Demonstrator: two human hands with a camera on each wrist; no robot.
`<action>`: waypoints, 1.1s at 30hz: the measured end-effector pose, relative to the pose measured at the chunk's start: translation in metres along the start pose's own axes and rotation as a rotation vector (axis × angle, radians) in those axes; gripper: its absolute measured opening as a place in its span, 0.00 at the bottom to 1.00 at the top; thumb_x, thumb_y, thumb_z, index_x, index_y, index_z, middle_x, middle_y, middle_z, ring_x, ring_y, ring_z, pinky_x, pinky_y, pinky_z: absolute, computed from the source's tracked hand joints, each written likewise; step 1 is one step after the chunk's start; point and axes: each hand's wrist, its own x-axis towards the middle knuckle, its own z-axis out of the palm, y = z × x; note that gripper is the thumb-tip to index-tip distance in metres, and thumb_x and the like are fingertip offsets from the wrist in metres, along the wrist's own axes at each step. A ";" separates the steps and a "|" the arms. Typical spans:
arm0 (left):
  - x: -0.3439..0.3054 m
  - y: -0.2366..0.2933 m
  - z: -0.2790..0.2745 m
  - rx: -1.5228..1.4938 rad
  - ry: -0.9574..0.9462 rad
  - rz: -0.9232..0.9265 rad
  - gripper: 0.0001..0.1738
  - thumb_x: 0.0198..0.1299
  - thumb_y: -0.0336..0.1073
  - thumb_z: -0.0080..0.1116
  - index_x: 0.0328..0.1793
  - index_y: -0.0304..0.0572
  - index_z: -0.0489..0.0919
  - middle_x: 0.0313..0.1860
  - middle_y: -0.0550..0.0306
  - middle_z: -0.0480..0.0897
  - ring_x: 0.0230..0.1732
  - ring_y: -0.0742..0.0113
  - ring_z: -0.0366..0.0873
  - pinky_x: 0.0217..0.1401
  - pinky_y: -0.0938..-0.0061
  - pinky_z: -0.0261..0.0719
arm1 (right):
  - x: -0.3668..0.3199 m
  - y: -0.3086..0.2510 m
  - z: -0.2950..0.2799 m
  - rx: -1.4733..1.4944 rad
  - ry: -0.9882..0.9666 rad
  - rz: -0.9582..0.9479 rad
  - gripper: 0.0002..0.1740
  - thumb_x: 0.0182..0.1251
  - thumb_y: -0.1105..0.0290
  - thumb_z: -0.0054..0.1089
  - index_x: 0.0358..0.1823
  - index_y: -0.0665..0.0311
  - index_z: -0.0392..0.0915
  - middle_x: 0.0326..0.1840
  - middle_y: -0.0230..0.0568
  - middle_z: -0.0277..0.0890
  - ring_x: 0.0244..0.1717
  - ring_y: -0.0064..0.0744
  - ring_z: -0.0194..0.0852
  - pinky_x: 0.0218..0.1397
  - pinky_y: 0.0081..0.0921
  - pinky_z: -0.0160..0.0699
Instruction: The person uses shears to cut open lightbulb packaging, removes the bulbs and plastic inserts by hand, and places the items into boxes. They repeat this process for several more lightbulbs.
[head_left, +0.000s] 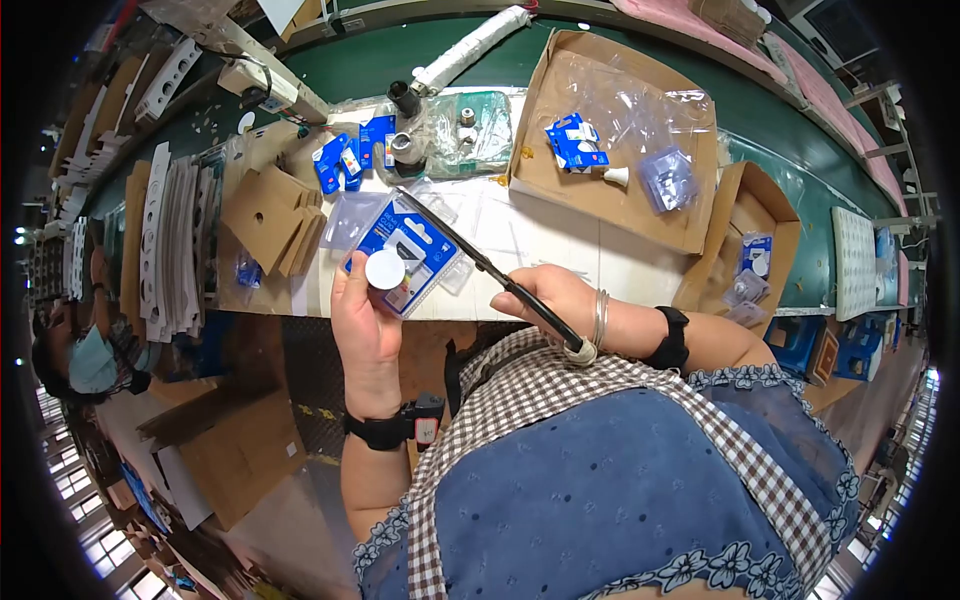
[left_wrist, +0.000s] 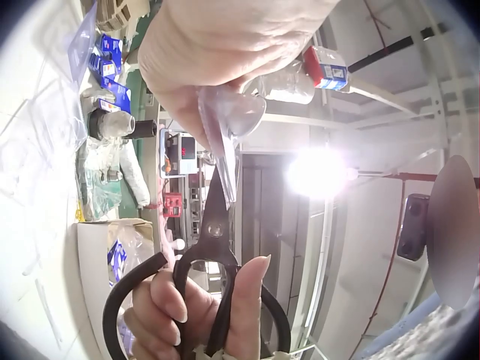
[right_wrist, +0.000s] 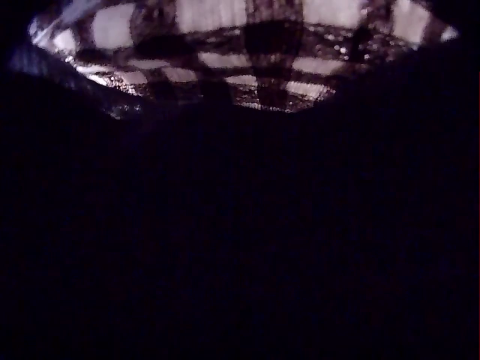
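My left hand (head_left: 365,315) holds up a blue blister pack (head_left: 415,250) with a white round disc (head_left: 385,270) on its front, thumb curled over the lower edge. My right hand (head_left: 550,300) grips black scissors (head_left: 470,255) by the handles, and the blades reach across the pack's top edge. In the left wrist view the left hand (left_wrist: 225,45) pinches the clear plastic (left_wrist: 232,120), the scissors (left_wrist: 214,225) have their tips at it, and the fingers of the right hand (left_wrist: 195,307) pass through the loops. The right wrist view is dark, showing only checked cloth (right_wrist: 247,45).
The white table (head_left: 540,240) carries a large cardboard box (head_left: 690,235) with plastic bags, a smaller box (head_left: 790,240) to the right, stacked cardboard cutouts (head_left: 275,215), and loose blue packs (head_left: 345,160). Behind runs a green conveyor (head_left: 380,60). Another person (head_left: 85,360) sits at the left.
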 end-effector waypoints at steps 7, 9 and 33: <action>-0.002 -0.002 -0.003 -0.009 0.035 -0.009 0.09 0.65 0.37 0.48 0.48 0.43 0.72 0.38 0.62 0.79 0.36 0.73 0.77 0.35 0.78 0.75 | -0.001 0.000 0.002 0.050 -0.049 0.036 0.35 0.57 0.34 0.46 0.20 0.64 0.73 0.14 0.34 0.66 0.21 0.27 0.65 0.27 0.27 0.64; -0.003 -0.003 -0.004 -0.004 0.054 -0.007 0.10 0.65 0.37 0.48 0.48 0.43 0.72 0.38 0.62 0.79 0.36 0.73 0.77 0.35 0.79 0.75 | -0.003 -0.006 0.002 0.073 -0.050 0.026 0.35 0.58 0.34 0.45 0.22 0.64 0.73 0.15 0.35 0.67 0.22 0.29 0.66 0.28 0.28 0.64; -0.013 -0.040 -0.013 0.021 0.010 -0.168 0.12 0.66 0.38 0.44 0.47 0.37 0.71 0.39 0.55 0.80 0.35 0.69 0.78 0.33 0.76 0.77 | 0.017 0.020 0.021 0.284 -0.029 0.109 0.33 0.61 0.36 0.41 0.29 0.64 0.71 0.16 0.31 0.64 0.17 0.21 0.67 0.19 0.19 0.70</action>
